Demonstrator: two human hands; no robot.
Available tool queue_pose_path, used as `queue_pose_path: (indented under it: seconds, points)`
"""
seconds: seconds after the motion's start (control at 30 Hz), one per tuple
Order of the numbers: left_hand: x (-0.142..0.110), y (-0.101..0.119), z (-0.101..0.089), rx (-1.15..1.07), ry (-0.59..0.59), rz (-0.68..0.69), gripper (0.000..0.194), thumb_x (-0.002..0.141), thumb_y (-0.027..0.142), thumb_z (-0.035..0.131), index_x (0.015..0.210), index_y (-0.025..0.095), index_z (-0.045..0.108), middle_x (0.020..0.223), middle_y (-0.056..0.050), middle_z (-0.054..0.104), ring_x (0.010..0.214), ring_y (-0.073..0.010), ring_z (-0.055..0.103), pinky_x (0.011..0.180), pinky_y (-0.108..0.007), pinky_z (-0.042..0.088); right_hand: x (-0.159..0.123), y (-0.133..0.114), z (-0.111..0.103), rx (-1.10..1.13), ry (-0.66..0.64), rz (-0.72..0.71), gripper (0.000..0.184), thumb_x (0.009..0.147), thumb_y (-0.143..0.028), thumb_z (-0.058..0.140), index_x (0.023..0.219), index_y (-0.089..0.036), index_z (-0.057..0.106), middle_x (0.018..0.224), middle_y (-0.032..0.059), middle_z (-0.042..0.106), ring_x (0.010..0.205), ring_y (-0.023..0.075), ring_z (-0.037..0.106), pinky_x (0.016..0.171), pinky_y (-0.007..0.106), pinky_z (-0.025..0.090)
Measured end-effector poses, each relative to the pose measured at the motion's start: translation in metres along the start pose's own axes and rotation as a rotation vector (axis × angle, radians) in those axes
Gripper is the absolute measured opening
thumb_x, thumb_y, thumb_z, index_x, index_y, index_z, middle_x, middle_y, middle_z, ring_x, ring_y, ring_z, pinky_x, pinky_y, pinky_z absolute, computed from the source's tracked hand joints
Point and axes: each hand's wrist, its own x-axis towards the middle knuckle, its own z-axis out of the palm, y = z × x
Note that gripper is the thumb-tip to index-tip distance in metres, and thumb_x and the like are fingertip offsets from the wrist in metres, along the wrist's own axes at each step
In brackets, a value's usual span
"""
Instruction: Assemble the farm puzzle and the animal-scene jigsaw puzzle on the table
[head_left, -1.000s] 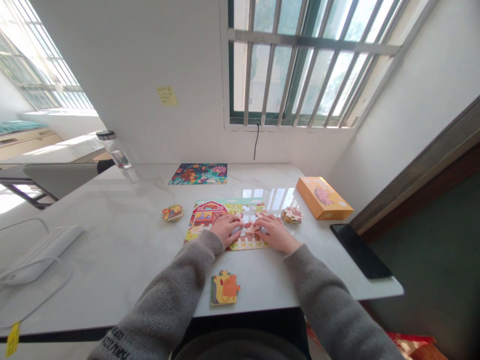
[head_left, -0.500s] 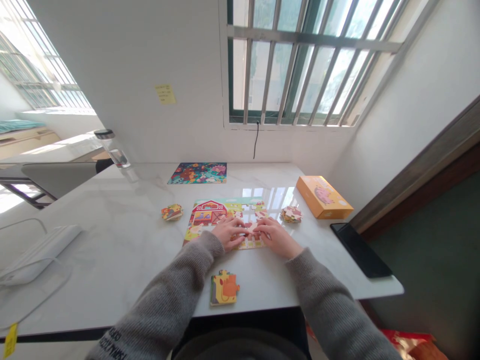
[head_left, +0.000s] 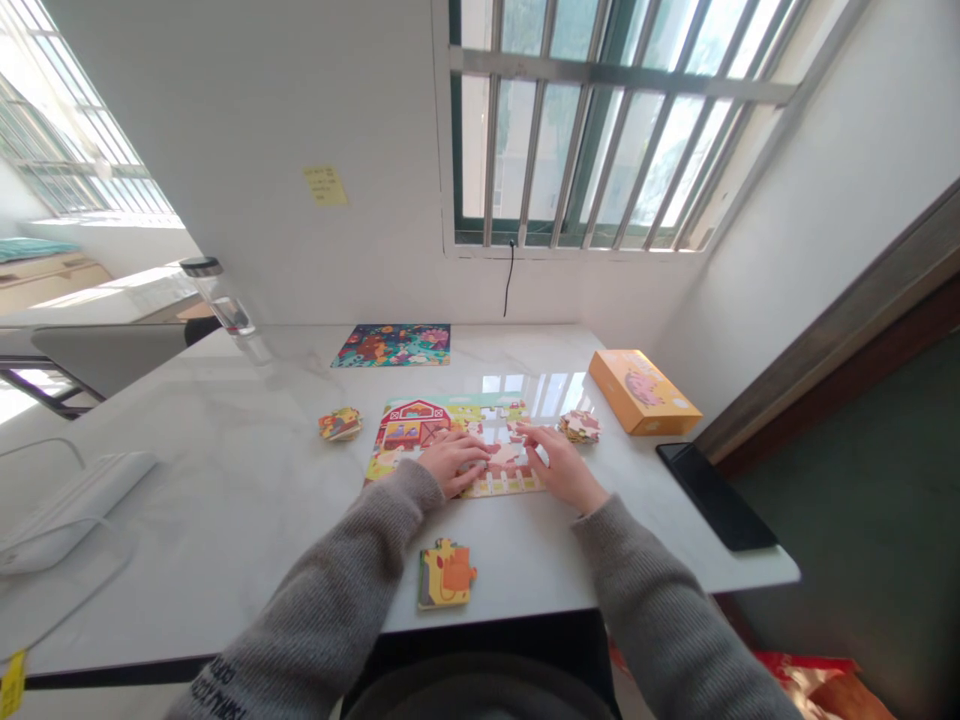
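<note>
resting on the part-built farm puzzle (head_left: pixel 411 430) in the centre of the frame, the left hand (head_left: pixel 452 463) has a loose grip, thumb apart from fingers; the right hand (head_left: pixel 562 470) is at the puzzle's right side, its grip parted too. on the white surface (head_left: pixel 247 480), a left stack (head_left: pixel 340 425) and a right stack (head_left: pixel 580 427) of pieces flank the puzzle, with a lower stack (head_left: pixel 445 575) at bottom centre

My left hand (head_left: pixel 452 464) is hiding part of the barn puzzle (head_left: pixel 417 432).
The yellow note (head_left: pixel 325 187) is bearing writing too small to read; the bottom edge is cutting off my sleeves (head_left: pixel 341 585).
</note>
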Motion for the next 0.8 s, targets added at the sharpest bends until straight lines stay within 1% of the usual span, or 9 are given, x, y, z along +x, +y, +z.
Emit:
queue_pose_path:
  seconds: [0.07,0.13,0.3,0.37,0.43,0.53,0.67,0.73,0.8]
  points:
    - [-0.002,-0.007,-0.001,0.006,0.039,-0.017,0.024,0.094,0.027,0.053,0.110,0.023,0.070,0.121,-0.005,0.070,0.112,-0.0254,0.058,0.102,-0.046,0.041,0.001,0.003,-0.002,-0.022,0.035,0.017,0.031,0.093,-0.012,0.047,0.119,-0.019,0.063,0.096,0.0084,0.069,0.093,0.0234,0.062,0.088,0.041,0.048]
    - [-0.003,-0.014,-0.002,0.016,0.055,-0.034,0.023,0.094,0.027,0.053,0.107,0.022,0.071,0.118,-0.006,0.071,0.111,-0.0258,0.058,0.101,-0.046,0.042,0.000,0.001,-0.001,-0.037,0.031,0.011,0.026,0.092,-0.013,0.049,0.111,-0.020,0.065,0.091,0.0067,0.068,0.089,0.0230,0.062,0.085,0.039,0.047]
    - [-0.006,-0.025,0.001,0.027,0.042,-0.034,0.022,0.095,0.028,0.052,0.102,0.022,0.071,0.110,-0.007,0.072,0.106,-0.0247,0.060,0.098,-0.043,0.045,-0.007,-0.018,0.011,-0.015,-0.041,-0.065,0.017,0.093,-0.013,0.051,0.099,-0.023,0.065,0.094,0.0052,0.068,0.096,0.0223,0.062,0.089,0.038,0.044]
    - [-0.006,-0.024,0.001,0.023,0.039,-0.030,0.023,0.094,0.028,0.051,0.101,0.021,0.072,0.107,-0.007,0.072,0.104,-0.0241,0.060,0.098,-0.042,0.046,-0.011,-0.024,0.013,-0.019,-0.062,-0.089,0.017,0.095,-0.014,0.050,0.098,-0.023,0.065,0.094,0.0047,0.068,0.097,0.0219,0.060,0.090,0.037,0.043]
    - [-0.005,-0.021,0.001,0.017,0.043,-0.026,0.023,0.094,0.028,0.051,0.098,0.021,0.072,0.106,-0.007,0.071,0.103,-0.0240,0.060,0.097,-0.041,0.047,-0.014,-0.024,0.009,-0.037,-0.035,-0.078,0.018,0.096,-0.015,0.049,0.101,-0.023,0.064,0.096,0.0050,0.067,0.097,0.0224,0.059,0.090,0.038,0.043]
    - [-0.004,-0.017,-0.002,0.009,0.049,-0.019,0.023,0.093,0.027,0.051,0.096,0.020,0.073,0.106,-0.008,0.071,0.101,-0.0240,0.061,0.095,-0.041,0.048,-0.016,-0.011,-0.005,-0.092,0.069,-0.027,0.021,0.095,-0.016,0.048,0.107,-0.023,0.063,0.101,0.0073,0.067,0.100,0.0252,0.058,0.091,0.041,0.043]
    - [-0.004,-0.016,-0.002,-0.003,0.060,-0.015,0.021,0.092,0.027,0.052,0.095,0.021,0.073,0.104,-0.008,0.071,0.100,-0.0246,0.060,0.095,-0.042,0.048,-0.018,0.023,-0.030,-0.214,0.234,0.085,0.025,0.093,-0.018,0.046,0.111,-0.022,0.063,0.112,0.0104,0.065,0.111,0.0294,0.054,0.099,0.047,0.040]
    - [-0.004,-0.017,-0.001,-0.005,0.068,-0.016,0.021,0.092,0.027,0.053,0.095,0.021,0.072,0.104,-0.008,0.070,0.101,-0.0246,0.060,0.095,-0.042,0.048,-0.020,0.041,-0.040,-0.267,0.266,0.154,0.027,0.093,-0.022,0.047,0.115,-0.022,0.063,0.114,0.0107,0.065,0.109,0.0294,0.054,0.099,0.048,0.039]
    - [-0.004,-0.018,-0.001,-0.001,0.068,-0.020,0.020,0.092,0.026,0.053,0.095,0.022,0.072,0.105,-0.008,0.070,0.101,-0.0245,0.060,0.095,-0.042,0.048,-0.023,0.058,-0.047,-0.321,0.263,0.211,0.027,0.092,-0.026,0.050,0.114,-0.022,0.065,0.114,0.0115,0.063,0.108,0.0294,0.053,0.098,0.047,0.040]
